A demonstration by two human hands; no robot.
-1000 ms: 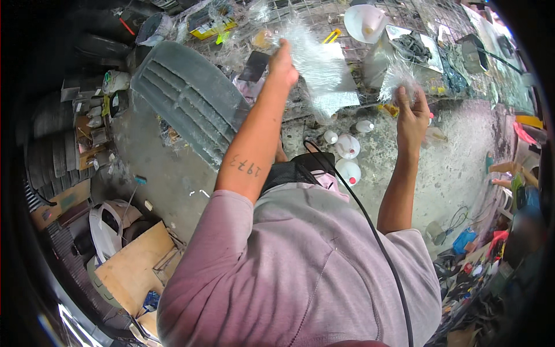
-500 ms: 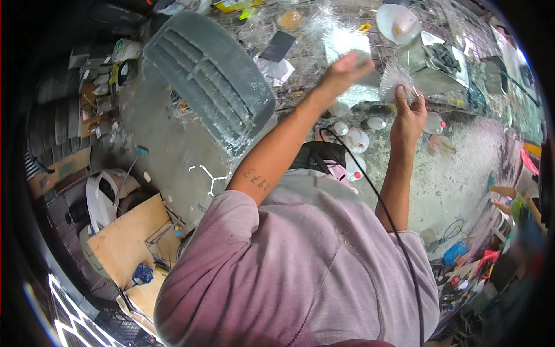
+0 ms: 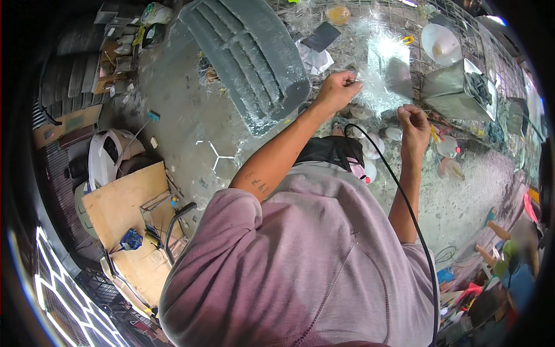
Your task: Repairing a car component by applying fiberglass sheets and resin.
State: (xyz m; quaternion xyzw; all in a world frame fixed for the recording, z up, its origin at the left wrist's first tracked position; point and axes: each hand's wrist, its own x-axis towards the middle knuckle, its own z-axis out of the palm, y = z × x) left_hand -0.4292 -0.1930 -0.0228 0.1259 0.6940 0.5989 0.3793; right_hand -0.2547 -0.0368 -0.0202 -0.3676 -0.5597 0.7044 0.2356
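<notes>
My left hand (image 3: 338, 92) has thumb and forefinger pressed together at the left edge of a loose sheet of clear, whitish glassy fibre strands (image 3: 378, 91); the strands are too fine to tell whether any are caught there. My right hand (image 3: 414, 122) pinches the sheet's lower right corner between thumb and fingertips, so the sheet lies between my two hands and a little beyond them. It looks thin and see-through, glaring brightly, its border frayed into stray hairs. Past it lies a flat, pale rectangular sheet (image 3: 399, 70), partly shadowed, on the wire-grid tabletop (image 3: 417, 14). At its far right corner is a small yellow-handled tool (image 3: 408, 40). To the right, a boxy grey metal tin (image 3: 446, 88) with dark cloth (image 3: 477, 87) at its mouth, and a white cone-shaped bowl (image 3: 440, 44) behind it, crowd that side. To the left, crumpled white paper (image 3: 317, 60) and a dark grey rectangular piece (image 3: 321, 37) lie near a large grey slatted panel (image 3: 243, 63), whose end comes near my left forearm. White plastic jugs (image 3: 373, 147) stand between my forearms; bare concrete floor (image 3: 442, 199) opens right of my right forearm.
</notes>
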